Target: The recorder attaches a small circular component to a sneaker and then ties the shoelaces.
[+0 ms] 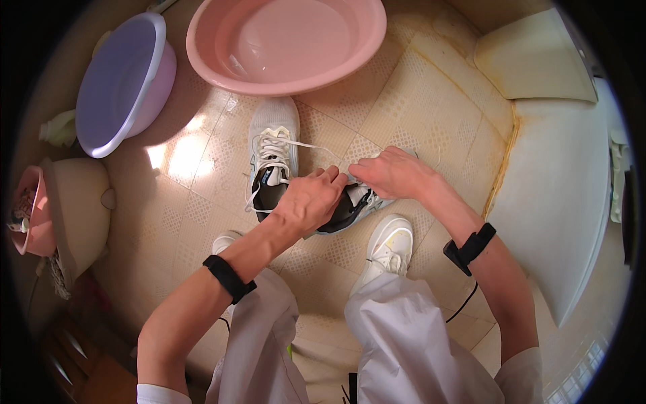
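Two sneakers stand on the tiled floor in front of me. The left white-and-grey sneaker [274, 131] points away from me, its white laces loose and trailing over its sides. Beside it, the right sneaker [353, 210] lies at a slant under my hands, its dark lining showing. My left hand [311, 198] is closed over its opening, fingertips bent in at the laces. My right hand [393, 174] is closed at the lacing from the other side, its fingertips close to the left ones. Both appear to pinch the shoelace, though the fingers hide most of it.
A large pink basin [289, 84] stands just beyond the sneakers. At the left are a purple basin [153, 91] and a beige container [84, 202] with a small pink basin [44, 219]. A pale panel [558, 195] flanks the right. My white shoes [390, 246] are nearby.
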`<state>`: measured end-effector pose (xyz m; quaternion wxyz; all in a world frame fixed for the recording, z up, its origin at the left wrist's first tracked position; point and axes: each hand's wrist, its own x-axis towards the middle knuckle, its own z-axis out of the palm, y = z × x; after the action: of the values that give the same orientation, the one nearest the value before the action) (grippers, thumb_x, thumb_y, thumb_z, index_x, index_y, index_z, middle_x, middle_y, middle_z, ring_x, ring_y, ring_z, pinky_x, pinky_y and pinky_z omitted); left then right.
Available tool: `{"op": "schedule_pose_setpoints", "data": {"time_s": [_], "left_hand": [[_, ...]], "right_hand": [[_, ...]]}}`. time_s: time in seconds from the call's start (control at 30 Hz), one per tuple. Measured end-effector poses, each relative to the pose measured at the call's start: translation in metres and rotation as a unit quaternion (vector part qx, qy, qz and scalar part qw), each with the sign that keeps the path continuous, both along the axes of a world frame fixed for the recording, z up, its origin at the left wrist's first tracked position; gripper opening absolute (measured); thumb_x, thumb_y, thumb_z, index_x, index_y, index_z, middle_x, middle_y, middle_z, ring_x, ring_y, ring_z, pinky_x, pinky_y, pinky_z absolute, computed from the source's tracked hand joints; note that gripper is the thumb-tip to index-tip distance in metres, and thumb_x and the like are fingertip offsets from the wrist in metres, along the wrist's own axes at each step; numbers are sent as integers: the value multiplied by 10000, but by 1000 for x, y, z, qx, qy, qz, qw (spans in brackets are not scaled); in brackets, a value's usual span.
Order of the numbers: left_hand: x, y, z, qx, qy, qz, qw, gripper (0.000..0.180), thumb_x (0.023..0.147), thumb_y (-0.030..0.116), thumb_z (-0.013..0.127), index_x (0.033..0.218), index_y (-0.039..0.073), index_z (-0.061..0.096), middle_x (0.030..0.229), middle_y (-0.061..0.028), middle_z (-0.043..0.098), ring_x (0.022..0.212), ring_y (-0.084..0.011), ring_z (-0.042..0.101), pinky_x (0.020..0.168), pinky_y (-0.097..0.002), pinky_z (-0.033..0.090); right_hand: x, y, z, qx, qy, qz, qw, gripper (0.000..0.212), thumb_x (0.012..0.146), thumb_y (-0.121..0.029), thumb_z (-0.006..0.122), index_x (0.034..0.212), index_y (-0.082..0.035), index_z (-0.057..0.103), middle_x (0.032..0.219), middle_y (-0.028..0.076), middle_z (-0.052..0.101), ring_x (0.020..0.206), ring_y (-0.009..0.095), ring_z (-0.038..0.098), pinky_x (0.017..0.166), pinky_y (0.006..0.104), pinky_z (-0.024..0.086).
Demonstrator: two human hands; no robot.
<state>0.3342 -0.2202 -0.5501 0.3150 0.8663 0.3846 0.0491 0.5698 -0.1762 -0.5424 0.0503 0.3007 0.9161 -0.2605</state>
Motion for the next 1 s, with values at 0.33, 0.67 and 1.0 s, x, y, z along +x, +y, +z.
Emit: {"op": "schedule_pose_setpoints", "data": {"time_s": [0.33,0.67,1.0], "left_hand": [[3,-2,0,93,45,-70,992,351,821,33,627,1172,38,633,1062,-83,619,968,-264,656,756,-373,597],[2,-6,-3,86,34,-39,995,341,827,26,618,1168,45,637,1026,-67,612,945,-262,665,721,-360,603],[1,-2,-7,92,-2,-55,994,281,842,25,595,1116,50,651,1011,-71,606,951,-268,648,754,-367,600]], "right_hand": [[-8,-10,-9,-63,-29,-326,943,134,926,-116,603,956,15,608,840,262,709,826,471,693,781,547,542],[-4,-14,-6,106,-34,-272,956,209,841,-76,678,1041,-65,619,899,97,671,900,317,675,758,476,548],[4,2,0,49,51,56,996,180,732,-88,755,885,-96,659,905,21,640,983,235,623,851,384,502]]}}
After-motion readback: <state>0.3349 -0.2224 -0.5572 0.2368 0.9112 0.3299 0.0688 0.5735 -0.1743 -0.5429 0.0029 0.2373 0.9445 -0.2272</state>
